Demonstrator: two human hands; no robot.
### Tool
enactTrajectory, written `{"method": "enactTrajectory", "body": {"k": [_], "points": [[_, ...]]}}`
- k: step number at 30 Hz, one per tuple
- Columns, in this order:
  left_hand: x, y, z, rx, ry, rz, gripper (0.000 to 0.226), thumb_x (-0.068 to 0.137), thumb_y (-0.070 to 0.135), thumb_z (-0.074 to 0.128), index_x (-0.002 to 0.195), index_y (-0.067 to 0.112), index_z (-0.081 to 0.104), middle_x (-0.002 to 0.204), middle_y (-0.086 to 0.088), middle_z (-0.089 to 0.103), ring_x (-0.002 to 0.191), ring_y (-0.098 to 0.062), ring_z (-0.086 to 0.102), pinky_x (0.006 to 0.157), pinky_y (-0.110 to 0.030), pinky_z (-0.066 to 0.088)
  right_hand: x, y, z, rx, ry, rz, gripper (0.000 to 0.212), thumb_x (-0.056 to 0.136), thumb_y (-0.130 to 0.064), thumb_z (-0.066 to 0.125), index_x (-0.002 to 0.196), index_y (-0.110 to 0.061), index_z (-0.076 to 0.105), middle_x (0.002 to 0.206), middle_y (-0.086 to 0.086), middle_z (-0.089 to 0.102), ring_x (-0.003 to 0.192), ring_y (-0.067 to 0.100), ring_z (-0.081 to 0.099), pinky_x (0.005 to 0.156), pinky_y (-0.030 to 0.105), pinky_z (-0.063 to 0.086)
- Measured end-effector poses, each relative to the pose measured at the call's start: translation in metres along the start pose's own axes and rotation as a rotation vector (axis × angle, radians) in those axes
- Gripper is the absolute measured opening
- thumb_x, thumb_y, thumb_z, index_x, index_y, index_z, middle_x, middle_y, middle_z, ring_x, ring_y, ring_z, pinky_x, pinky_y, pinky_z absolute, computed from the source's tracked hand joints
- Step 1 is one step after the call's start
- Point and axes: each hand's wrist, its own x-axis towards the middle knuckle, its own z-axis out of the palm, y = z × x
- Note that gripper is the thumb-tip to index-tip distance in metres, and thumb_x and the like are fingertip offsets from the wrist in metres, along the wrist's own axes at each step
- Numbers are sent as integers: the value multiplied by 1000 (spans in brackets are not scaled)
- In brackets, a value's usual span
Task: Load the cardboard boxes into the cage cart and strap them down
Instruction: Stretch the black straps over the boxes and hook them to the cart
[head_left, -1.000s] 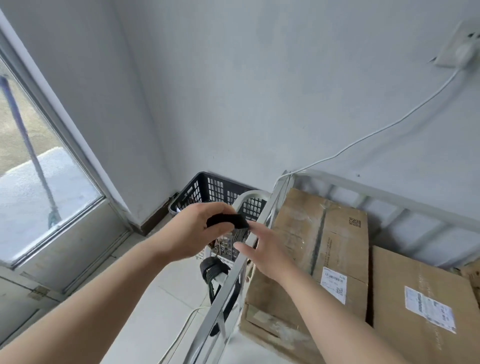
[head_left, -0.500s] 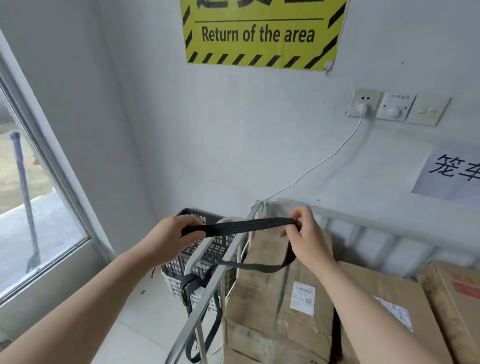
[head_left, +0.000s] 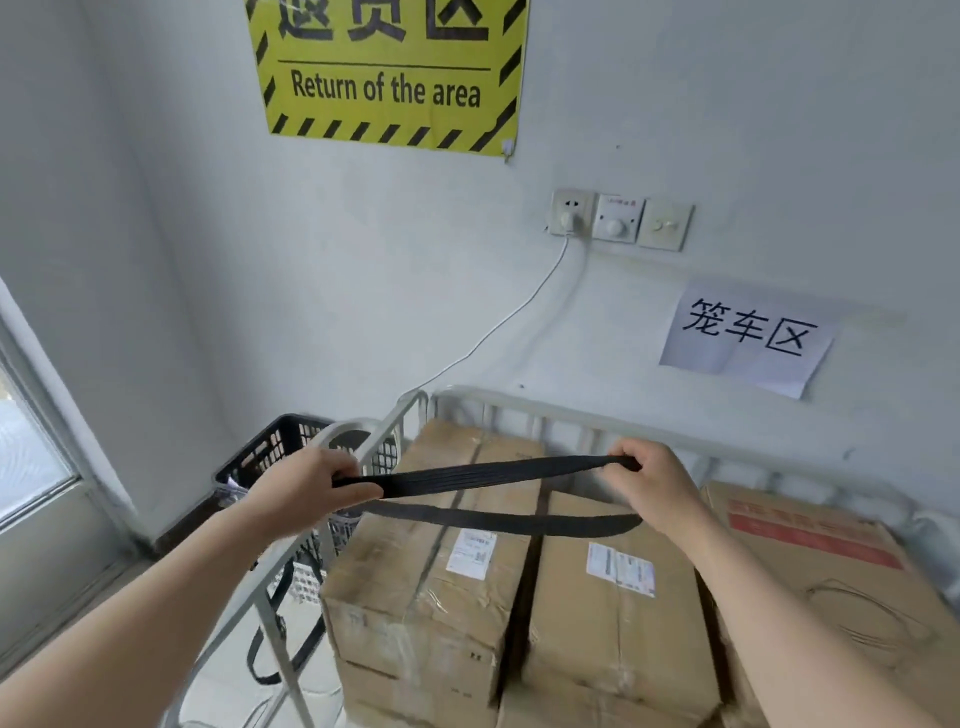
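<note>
A black strap (head_left: 483, 473) is stretched flat between my two hands, above the cardboard boxes. My left hand (head_left: 306, 488) pinches its left end over the cart's left rail. My right hand (head_left: 652, 483) grips its right end, and a second run of the strap (head_left: 498, 519) loops back below. Three brown boxes stand side by side in the white cage cart (head_left: 550, 405): a left box (head_left: 415, 587), a middle box (head_left: 608, 613) and a right box (head_left: 831, 587) with a red stripe. More strap hangs down outside the left rail (head_left: 270, 654).
A black plastic crate (head_left: 270, 457) stands on the floor left of the cart, against the wall. A white cable (head_left: 493, 332) runs from the wall socket (head_left: 571, 213) down to the cart corner. A window (head_left: 26, 452) lies at the far left.
My right hand has pulled the strap out to the right, across the boxes, so the span between my hands is much longer. The view has tilted up to show more wall.
</note>
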Motion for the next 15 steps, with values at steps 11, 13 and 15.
{"method": "enactTrajectory", "body": {"k": [11, 13, 15], "points": [[-28, 85, 45, -167, -92, 5, 13, 81, 38, 72, 82, 25, 71, 65, 7, 68, 59, -9, 62, 55, -22, 47, -42, 88, -86, -138, 114, 45, 35, 89, -32, 59, 66, -8, 50, 58, 2, 46, 52, 17, 42, 51, 29, 29], [-28, 98, 48, -272, -62, -18, 18, 76, 40, 76, 77, 23, 71, 63, 6, 70, 56, -8, 64, 56, -25, 51, -43, 96, -102, -139, 167, 39, 35, 88, -35, 59, 70, -6, 53, 60, 4, 50, 54, 20, 46, 52, 30, 31], [-27, 116, 52, -335, -18, -8, 17, 75, 37, 77, 77, 21, 71, 61, 5, 69, 46, -2, 56, 48, -18, 43, -45, 101, -117, -148, 218, 44, 31, 88, -35, 60, 71, -10, 55, 62, 5, 54, 58, 21, 50, 54, 30, 34]]}}
